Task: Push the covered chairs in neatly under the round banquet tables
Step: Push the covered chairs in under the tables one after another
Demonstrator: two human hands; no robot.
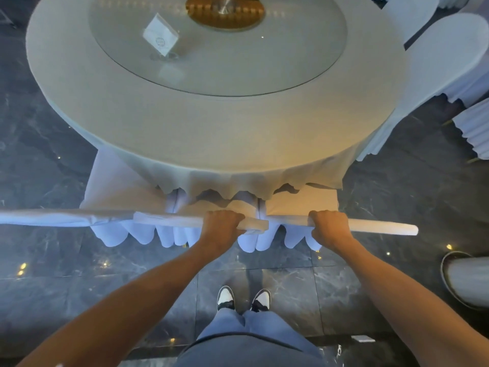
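Observation:
A round banquet table [211, 133] with a pale cloth fills the upper view. Three white-covered chairs stand side by side at its near edge, seats partly under the hanging cloth. My left hand [221, 227] grips the top of the middle chair's back [169, 219]. My right hand [329, 226] grips the top of the right chair's back [381, 227]. The left chair's back [53, 217] reaches the left edge of the view, untouched. My shoes [243, 299] stand just behind the chairs.
A glass turntable [291, 62] with a card stand [160, 35] and a gold centre lies on the table. More covered chairs [447, 56] stand at the upper right. A round dark-rimmed object [447, 276] sits on the dark marble floor at right.

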